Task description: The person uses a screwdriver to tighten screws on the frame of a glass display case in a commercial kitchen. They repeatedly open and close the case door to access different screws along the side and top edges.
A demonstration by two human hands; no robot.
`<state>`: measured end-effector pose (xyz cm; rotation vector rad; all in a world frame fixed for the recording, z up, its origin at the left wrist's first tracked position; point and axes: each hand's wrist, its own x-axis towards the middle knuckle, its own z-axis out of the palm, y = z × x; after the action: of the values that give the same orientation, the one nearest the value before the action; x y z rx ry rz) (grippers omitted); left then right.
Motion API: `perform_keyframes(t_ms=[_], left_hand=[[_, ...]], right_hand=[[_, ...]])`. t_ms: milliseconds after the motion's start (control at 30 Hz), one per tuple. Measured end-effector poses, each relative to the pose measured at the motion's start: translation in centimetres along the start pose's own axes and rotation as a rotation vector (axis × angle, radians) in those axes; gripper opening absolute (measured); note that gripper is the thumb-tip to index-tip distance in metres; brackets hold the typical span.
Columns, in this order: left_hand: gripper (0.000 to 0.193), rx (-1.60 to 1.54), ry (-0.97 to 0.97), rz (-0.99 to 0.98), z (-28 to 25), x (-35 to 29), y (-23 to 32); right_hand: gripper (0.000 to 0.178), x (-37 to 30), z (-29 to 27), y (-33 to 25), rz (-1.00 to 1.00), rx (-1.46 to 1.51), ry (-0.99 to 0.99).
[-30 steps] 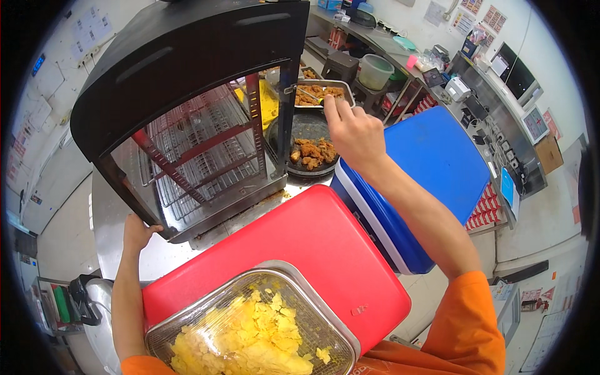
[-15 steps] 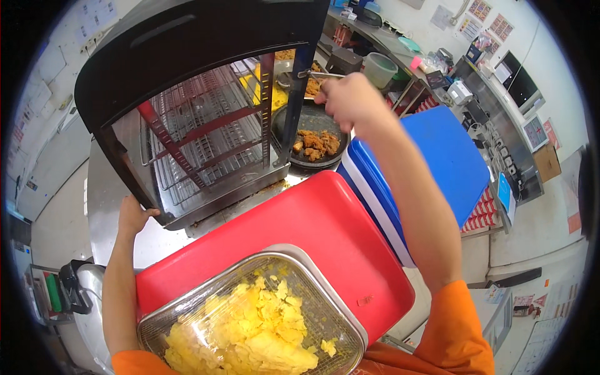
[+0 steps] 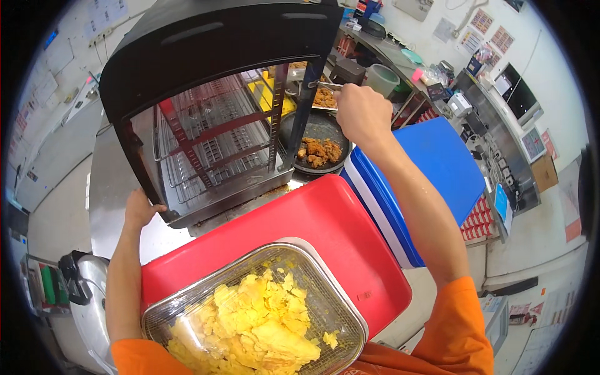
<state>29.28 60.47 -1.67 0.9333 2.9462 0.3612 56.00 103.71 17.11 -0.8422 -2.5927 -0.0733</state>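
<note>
A black-framed glass food warmer cabinet (image 3: pixel 219 215), with wire racks (image 3: pixel 212 125) inside, stands tilted in view ahead of me. At its lower left corner my left hand (image 3: pixel 142 209) is closed, the thumb along the edge and the other fingers partly hidden. My right hand (image 3: pixel 364 114) is a fist around a thin metal handle (image 3: pixel 326 84) that meets the cabinet's right post; what joins them is hard to make out. Right behind that post, a dark round pan (image 3: pixel 322 128) holds pieces of fried chicken (image 3: pixel 320 152).
Close to me, a red tray (image 3: pixel 375 269) lies under a clear-covered metal wire basket (image 3: pixel 340 306) of yellow crumbly food (image 3: pixel 262 319). A blue-lidded box (image 3: pixel 431 162) stands to the right, below my right forearm. Farther back are a yellow tray (image 3: pixel 265 94) and a cluttered counter (image 3: pixel 531 187).
The view has shifted a little, so the cabinet appears farther right and lower. My right hand sits slightly lower and more to the right, still closed; my left hand stays at the corner.
</note>
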Motion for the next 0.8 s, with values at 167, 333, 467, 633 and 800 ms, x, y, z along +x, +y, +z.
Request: perform_keyframes(t_ms=[167, 333, 467, 633, 800], left_hand=[[0.070, -0.076, 0.016, 0.017, -0.8, -0.9, 0.1], [0.069, -0.083, -0.011, 0.000, -0.3, 0.0, 0.0], [0.070, -0.091, -0.017, -0.008, -0.3, 0.0, 0.3], [0.076, -0.036, -0.044, -0.012, -0.3, 0.2, -0.2], [0.081, 0.030, 0.005, -0.035, 0.9, 0.8, -0.3]], right_hand=[[0.039, 1.3, -2.7, -0.3, 0.293, 0.484, -0.469], [0.027, 0.8, 1.2, 1.4, -0.007, 0.231, -0.050], [0.028, 0.2, 0.9, 1.2, 0.116, 0.317, -0.163], [0.037, 1.1, -1.4, 1.1, 0.430, 1.047, -0.541], [0.049, 0.0, -1.2, 2.7, 0.311, 0.922, -0.543]])
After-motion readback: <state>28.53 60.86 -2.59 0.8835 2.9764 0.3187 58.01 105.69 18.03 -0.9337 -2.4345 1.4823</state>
